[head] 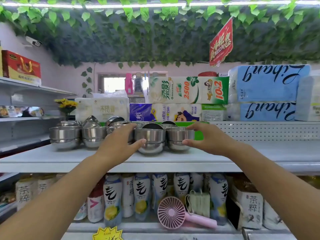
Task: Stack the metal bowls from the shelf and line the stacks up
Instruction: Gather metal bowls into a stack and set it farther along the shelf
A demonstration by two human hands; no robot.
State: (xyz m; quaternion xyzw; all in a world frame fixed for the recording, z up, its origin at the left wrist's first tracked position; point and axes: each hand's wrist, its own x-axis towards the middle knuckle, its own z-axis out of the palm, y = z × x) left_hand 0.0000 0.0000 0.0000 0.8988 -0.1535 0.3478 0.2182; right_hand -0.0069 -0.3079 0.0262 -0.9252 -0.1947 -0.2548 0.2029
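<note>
Several short stacks of shiny metal bowls stand in a row on the white shelf [173,157]. My left hand [119,144] reaches to the left side of one stack [150,142], thumb on its front and fingers over the rim. Over at the right of the neighbouring stack [178,140], my right hand [206,138] has its thumb at the front and fingers at the rim. More stacks stand further left [65,137] [93,135], with loose bowls [90,121] lying tilted behind them. A stack behind my left hand is partly hidden.
Packs of tissue and toilet paper [188,90] fill the ledge behind the bowls. A perforated white back panel [268,130] runs at the right. Bottles [112,196] and a pink hand fan [171,212] sit on the shelf below. Yellow flowers [66,103] stand at the back left.
</note>
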